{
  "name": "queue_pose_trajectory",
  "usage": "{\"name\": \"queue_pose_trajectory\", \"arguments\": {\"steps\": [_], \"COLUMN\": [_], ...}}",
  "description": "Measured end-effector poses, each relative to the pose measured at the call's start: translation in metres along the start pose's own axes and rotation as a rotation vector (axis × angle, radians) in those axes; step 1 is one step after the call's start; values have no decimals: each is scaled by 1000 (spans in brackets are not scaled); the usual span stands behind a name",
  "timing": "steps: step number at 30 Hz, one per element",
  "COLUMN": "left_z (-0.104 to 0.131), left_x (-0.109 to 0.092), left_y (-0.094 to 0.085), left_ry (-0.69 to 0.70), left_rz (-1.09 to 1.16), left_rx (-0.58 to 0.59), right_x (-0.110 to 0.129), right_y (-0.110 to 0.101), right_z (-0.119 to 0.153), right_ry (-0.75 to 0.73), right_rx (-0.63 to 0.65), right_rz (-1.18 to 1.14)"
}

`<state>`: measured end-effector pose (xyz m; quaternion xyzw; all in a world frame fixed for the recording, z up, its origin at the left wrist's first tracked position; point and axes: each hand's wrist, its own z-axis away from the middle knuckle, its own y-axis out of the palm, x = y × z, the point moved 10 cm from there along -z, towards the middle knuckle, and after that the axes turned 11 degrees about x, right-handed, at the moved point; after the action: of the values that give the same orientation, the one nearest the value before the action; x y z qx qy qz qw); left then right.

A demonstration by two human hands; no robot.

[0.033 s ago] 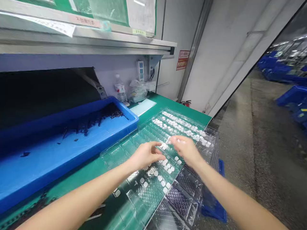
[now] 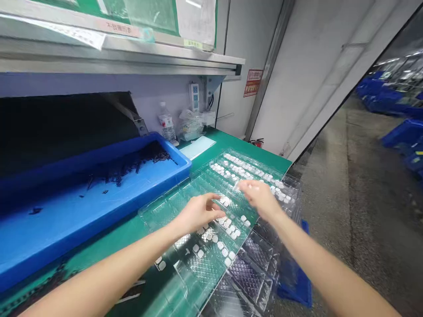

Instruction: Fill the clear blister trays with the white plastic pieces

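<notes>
Clear plastic trays [image 2: 185,281] lie on the green table, with small white pieces [image 2: 228,223] scattered in their compartments and more white pieces [image 2: 254,169] in rows at the back. Over the middle of the trays is my left hand [image 2: 202,213], its thumb and fingers apart with nothing between them. To its right, my right hand [image 2: 259,198] is raised above the trays with fingertips pinched on a small white piece [image 2: 236,186]. That hand is slightly blurred.
A long blue bin [image 2: 139,193] with dark thin parts stands at the left. Behind are a water bottle [image 2: 167,123], a plastic bag [image 2: 191,125] and a pale sheet [image 2: 198,147]. A metal shelf [image 2: 148,61] runs overhead. Blue crates [image 2: 299,286] stand below the table's right edge.
My right hand has moved slightly right and up with the white piece. My left hand has shifted a little to the left, still apart.
</notes>
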<state>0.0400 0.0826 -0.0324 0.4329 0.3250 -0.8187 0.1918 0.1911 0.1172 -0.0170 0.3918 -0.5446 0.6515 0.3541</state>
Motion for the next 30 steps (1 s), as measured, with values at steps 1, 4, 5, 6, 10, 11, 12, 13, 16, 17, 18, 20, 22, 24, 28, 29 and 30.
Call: {"name": "queue_pose_trajectory", "arguments": {"steps": [1, 4, 5, 6, 10, 11, 12, 13, 16, 17, 18, 20, 22, 24, 28, 29, 30], "left_z": [5, 18, 21, 24, 26, 25, 23, 20, 7, 1, -4, -16, -27, -35, -40, -40, -39], "left_x": [2, 10, 15, 19, 32, 33, 35, 35, 31, 28, 25, 20, 19, 21, 25, 26, 27], "left_y": [-9, -32, -38, -43, -51, -51, -51, -50, -48, -47, -47, -44, -39, -35, -28, -27, -26], "left_ry": [-6, -44, -65, -85, -124, -125, -127, -128, -125, -126, -128, -148, -204, -286, -421, -439, -449], "left_rz": [-50, -190, -231, -271, -455, -483, -502, -515, -576, -606, -639, -700, -747, -777, -822, -832, -841], "left_rx": [-46, -139, -153, -159, -123, -112, -102, -96, -91, -91, -91, -74, -30, 15, 53, 60, 69], "right_x": [-1, -5, -7, -9, -17, -18, -19, -19, -19, -18, -17, -8, 7, 25, 29, 24, 17], "right_y": [-14, -34, -32, -26, -4, -2, -1, -2, -10, -13, -15, -14, -5, 17, 82, 93, 100], "right_z": [-14, -49, -56, -60, -55, -52, -48, -46, -41, -39, -37, -29, -13, 11, 65, 72, 77], "right_ry": [-6, -40, -58, -77, -139, -147, -151, -153, -156, -160, -165, -189, -228, -276, -277, -244, -204], "right_rx": [-16, 20, 70, 134, 357, 392, 421, 446, 492, 495, 492, 471, 439, 453, 738, 791, 826], "right_rz": [86, 330, 403, 469, 671, 709, 744, 775, 850, 871, 890, 915, 912, 888, 1038, 1119, 1190]}}
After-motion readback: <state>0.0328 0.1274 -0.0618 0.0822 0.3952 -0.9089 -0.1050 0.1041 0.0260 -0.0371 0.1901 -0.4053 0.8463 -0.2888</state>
